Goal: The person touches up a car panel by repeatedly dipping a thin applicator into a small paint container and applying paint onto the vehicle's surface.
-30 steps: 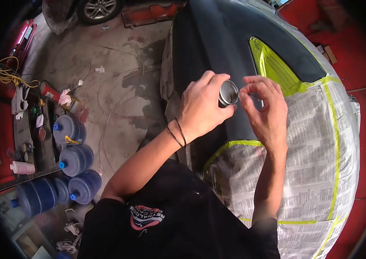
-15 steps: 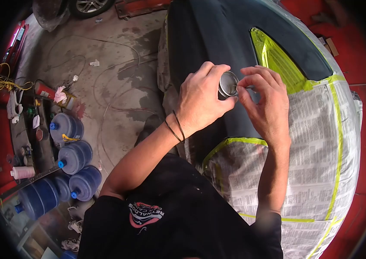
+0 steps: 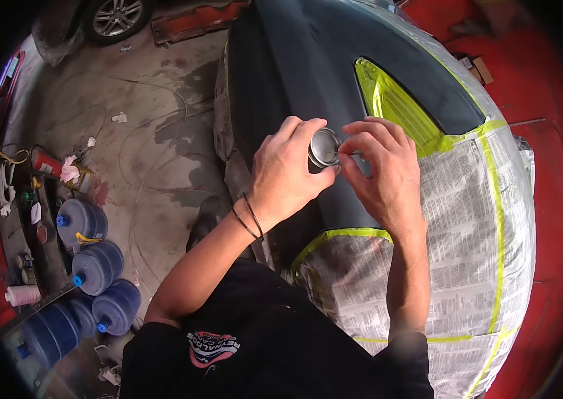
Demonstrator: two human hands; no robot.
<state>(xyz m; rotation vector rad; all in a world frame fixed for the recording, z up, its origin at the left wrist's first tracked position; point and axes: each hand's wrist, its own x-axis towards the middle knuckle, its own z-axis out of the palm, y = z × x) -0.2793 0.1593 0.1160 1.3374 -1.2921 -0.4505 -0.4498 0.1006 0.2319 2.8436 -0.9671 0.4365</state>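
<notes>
The panel [image 3: 321, 73] over there is a dull blue-black, edged in yellow-green tape [image 3: 499, 226]. A patch [image 3: 398, 106] of that same bright yellow-green sits within it, finely streaked. The masking paper [image 3: 454, 266] is pale grey-white, patterned with rows of dark print. The floor [image 3: 155, 86] is grey-brown, blotched darker. Blue jugs [image 3: 99, 267] have brighter blue caps [image 3: 79, 280], and the black shirt [image 3: 261, 326] carries a red, white and grey logo [image 3: 214, 348].
</notes>
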